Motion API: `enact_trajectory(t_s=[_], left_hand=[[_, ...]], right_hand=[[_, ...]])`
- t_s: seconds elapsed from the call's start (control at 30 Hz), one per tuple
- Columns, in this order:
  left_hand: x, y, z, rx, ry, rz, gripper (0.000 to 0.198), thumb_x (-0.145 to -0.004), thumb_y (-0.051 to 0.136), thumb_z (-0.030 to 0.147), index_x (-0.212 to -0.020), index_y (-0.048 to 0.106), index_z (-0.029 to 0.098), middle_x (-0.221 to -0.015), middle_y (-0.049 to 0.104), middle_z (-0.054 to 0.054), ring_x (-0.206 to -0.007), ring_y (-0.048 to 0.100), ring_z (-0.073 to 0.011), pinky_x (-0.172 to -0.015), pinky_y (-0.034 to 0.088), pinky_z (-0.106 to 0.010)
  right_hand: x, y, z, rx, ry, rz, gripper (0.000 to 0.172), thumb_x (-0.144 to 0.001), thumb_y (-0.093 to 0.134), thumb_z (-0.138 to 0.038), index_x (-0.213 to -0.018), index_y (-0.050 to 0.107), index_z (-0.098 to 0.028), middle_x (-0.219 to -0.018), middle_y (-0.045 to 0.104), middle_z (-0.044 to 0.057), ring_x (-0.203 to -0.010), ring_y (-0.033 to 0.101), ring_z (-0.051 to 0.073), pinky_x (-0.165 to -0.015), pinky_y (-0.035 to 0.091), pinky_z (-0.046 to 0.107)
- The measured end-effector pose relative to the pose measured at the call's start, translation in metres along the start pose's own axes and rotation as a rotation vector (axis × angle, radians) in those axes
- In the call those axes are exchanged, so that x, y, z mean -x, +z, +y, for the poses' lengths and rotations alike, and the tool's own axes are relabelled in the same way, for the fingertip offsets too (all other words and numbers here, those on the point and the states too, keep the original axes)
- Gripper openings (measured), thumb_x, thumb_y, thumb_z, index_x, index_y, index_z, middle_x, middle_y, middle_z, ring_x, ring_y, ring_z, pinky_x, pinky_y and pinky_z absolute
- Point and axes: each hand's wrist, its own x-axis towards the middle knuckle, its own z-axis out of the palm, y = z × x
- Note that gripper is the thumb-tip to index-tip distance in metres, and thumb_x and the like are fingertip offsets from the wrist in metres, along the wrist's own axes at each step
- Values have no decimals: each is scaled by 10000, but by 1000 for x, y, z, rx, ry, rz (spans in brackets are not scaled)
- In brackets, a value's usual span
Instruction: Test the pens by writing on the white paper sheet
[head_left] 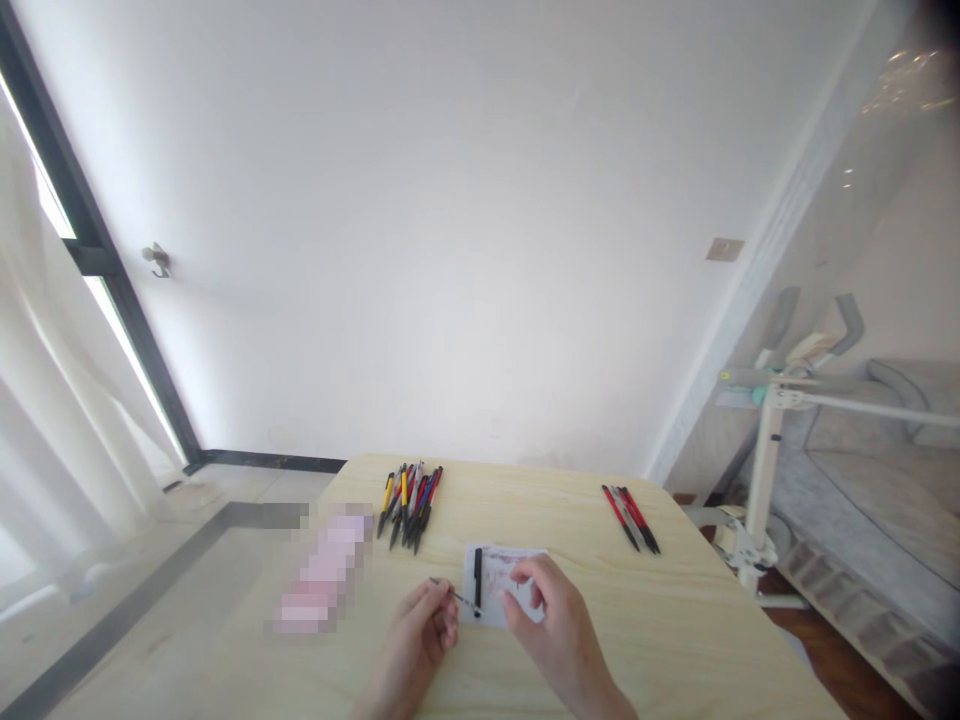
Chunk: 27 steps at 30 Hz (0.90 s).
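My left hand [424, 625] is closed, with a thin pen refill [463, 600] pinched between thumb and fingertips. The refill slants down to the right, and its lower end reaches over a sheet of white paper [491, 612]. On the left part of that paper lies a black pen barrel [478, 582], roughly upright in the view. My right hand [551, 620] hovers over the right side of the sheet. Its thumb and index finger are curved and apart, with nothing visible between them. Dark scribbled marks on the paper show partly behind this hand.
A pile of several pens [409, 505], yellow, red, grey and blue, lies at the table's back left. Several red and grey pens [630, 518] lie at the back right. A blurred pink object [322, 575] is at the left edge of the wooden table [525, 490].
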Motion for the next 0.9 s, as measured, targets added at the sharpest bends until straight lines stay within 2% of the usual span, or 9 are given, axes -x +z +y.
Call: enact_trajectory(t_s=[0.13, 0.27, 0.53, 0.9], left_hand=[[0, -1, -1, -15, 8, 2, 180, -674, 710, 265, -669, 600, 123, -547, 580, 13, -444, 505, -55, -441, 376, -157], [0, -1, -3, -22, 15, -15, 189, -680, 702, 279, -661, 593, 125, -544, 588, 12, -424, 499, -52, -429, 353, -158], [0, -1, -5, -59, 47, -35, 209, -676, 700, 298, -635, 587, 128, -528, 591, 6, -424, 497, -63, -435, 344, -171], [-3, -5, -7, -45, 50, -49, 185, -719, 662, 294, -660, 587, 135, -544, 595, 10, -435, 512, -65, -442, 343, -172]], right_hand=[[-2, 4, -22, 5, -95, -53, 169, -640, 600, -200, -804, 561, -217, -790, 584, 15, -736, 539, 171, -654, 430, 250], [-1, 11, -33, 56, -147, -90, 174, -636, 609, -183, -797, 555, -222, -787, 574, 7, -747, 540, 175, -680, 426, 260], [2, 23, -31, 152, -204, -78, 94, -673, 563, -165, -742, 530, -219, -729, 552, -8, -691, 535, 150, -639, 410, 234], [2, 20, -31, 218, -180, -93, 58, -705, 532, -175, -740, 525, -220, -726, 566, -9, -667, 547, 145, -592, 374, 230]])
